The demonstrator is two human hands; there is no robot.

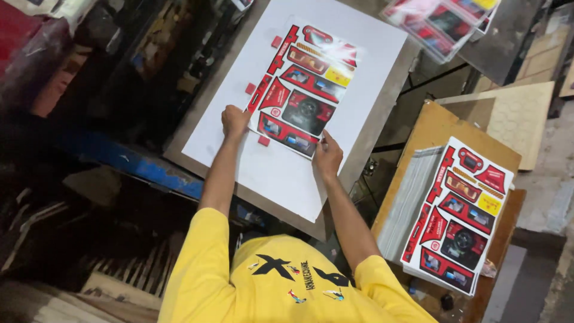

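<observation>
A printed sheet (pixel 305 90) with red, black and yellow vehicle-part graphics lies tilted on a white board (pixel 371 54). My left hand (pixel 234 119) is closed on the sheet's near left edge. My right hand (pixel 327 154) pinches its near right corner. Three small red blocks border the sheet's left side: one at the top (pixel 276 42), one halfway down (pixel 250 88), and one at the near corner (pixel 263 141) between my hands. My yellow shirt fills the bottom of the view.
A stack of the same printed sheets (pixel 460 215) rests on a wooden board (pixel 436 125) to the right. More printed sheets (pixel 442 18) lie at the top right. A blue rail (pixel 149 167) and dark clutter sit to the left.
</observation>
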